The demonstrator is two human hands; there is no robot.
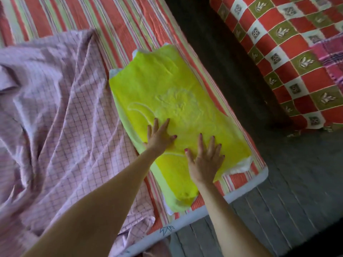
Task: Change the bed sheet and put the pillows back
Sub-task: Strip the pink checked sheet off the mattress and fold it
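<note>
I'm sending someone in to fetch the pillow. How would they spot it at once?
Start at the bed with the red and green striped sheet. Near its corner lies the pillow, with both hands, left and right, flat on it. Its bright yellow-green towelling cover sets it apart from the crumpled lilac checked sheet beside it.

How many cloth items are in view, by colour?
Yellow towel: 1
Lilac checked sheet: 1
Striped sheet: 1
Red checked cover: 1
Pink plaid cloth: 1
Total: 5
</note>
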